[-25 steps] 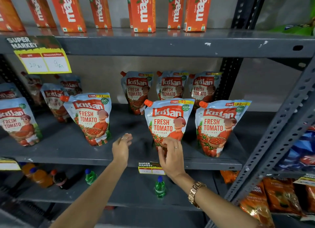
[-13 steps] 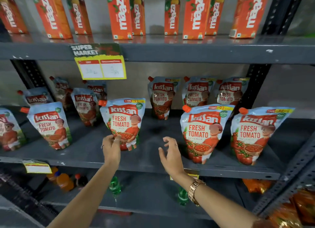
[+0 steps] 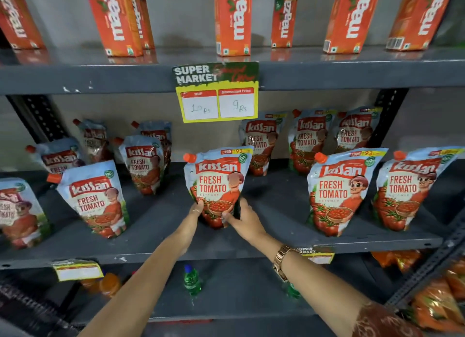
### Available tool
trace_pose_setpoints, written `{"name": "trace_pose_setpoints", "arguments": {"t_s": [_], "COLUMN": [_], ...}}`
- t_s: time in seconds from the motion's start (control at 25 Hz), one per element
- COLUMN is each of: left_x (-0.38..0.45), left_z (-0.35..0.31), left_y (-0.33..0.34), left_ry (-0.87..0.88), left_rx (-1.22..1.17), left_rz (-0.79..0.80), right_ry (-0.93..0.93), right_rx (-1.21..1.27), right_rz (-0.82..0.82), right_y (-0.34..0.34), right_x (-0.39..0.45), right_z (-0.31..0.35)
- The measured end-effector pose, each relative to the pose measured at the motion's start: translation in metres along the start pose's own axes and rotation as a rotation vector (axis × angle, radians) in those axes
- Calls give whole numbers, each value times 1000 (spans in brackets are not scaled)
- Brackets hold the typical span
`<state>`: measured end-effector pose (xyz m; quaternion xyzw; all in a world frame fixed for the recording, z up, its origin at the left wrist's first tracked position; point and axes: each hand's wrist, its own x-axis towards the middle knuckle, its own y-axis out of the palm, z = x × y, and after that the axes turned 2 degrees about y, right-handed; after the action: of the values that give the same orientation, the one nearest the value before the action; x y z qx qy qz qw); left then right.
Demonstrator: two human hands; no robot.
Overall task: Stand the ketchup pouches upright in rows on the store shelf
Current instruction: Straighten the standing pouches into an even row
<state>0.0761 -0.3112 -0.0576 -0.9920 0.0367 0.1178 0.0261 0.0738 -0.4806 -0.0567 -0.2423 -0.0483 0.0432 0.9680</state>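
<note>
1. You face a grey metal store shelf (image 3: 161, 238) in a supermarket aisle, with a lower shelf of small bottles beneath it and a board of orange juice cartons (image 3: 232, 19) above.

2. Nearest you, both forearms reach in over the front edge. Your left hand (image 3: 195, 212) presses on the lower left edge of the centre ketchup pouch (image 3: 217, 185); your right hand (image 3: 239, 217) wraps its lower right corner. Each grip is closed on that pouch, thumb in front and fingers behind as far as can be seen.

3. The pouch stands upright on its base in the front row, label facing you, orange spout at the upper left. It sits well apart from the front-row pouch on the left (image 3: 97, 198) and from the two front pouches on the right (image 3: 337, 190).

4. Farther back, a second row of pouches (image 3: 305, 140) stands against the wall, and a price tag (image 3: 217, 92) hangs from the board above.

5. The step in hand looks like squaring and settling this pouch in the front row.

6. Next, you would likely flatten its base, check it stays up as you let go, and close the gaps on either side so the row reads evenly.
</note>
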Motion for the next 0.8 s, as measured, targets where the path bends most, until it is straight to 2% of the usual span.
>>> {"name": "trace_pose_setpoints", "arguments": {"t_s": [0.24, 0.48, 0.8], "left_x": [-8, -21, -34], "left_z": [-3, -8, -5], "left_y": [7, 53, 100], "left_ry": [29, 37, -17], "left_rx": [52, 67, 145], "left_rz": [91, 131, 87], "right_ry": [36, 60, 91], "right_rx": [31, 2, -32], "right_rz": [-46, -98, -117], "right_y": [-5, -43, -77], "right_x": [-7, -27, -53], "right_z": [-12, -31, -48]}}
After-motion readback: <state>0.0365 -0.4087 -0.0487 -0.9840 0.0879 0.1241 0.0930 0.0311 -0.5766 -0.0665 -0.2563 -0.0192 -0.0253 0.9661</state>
